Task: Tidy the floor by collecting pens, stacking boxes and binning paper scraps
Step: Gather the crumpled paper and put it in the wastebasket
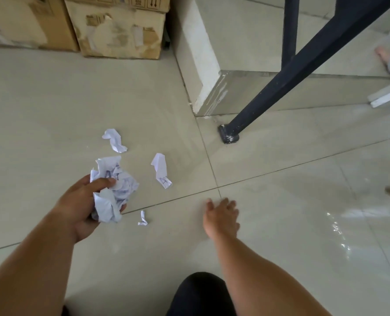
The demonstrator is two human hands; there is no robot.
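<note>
My left hand (82, 206) grips a bunch of crumpled white paper scraps (113, 188) just above the pale tiled floor. Three more scraps lie loose on the tiles: a curled one (114, 140) beyond the bunch, a folded one with pen marks (161, 169) to its right, and a tiny one (142, 218) close to my left fingers. My right hand (221, 217) hovers low over the floor right of the small scrap, fingers spread and holding nothing. Worn cardboard boxes (121, 30) stand stacked against the far wall. No pens are in view.
A white wall corner (203, 65) juts out at centre right. A dark slanted metal table leg (280, 76) ends in a foot (229, 135) on the tiles. Another person's foot (383, 55) shows at the far right edge. My dark-clad knee (201, 293) is at the bottom.
</note>
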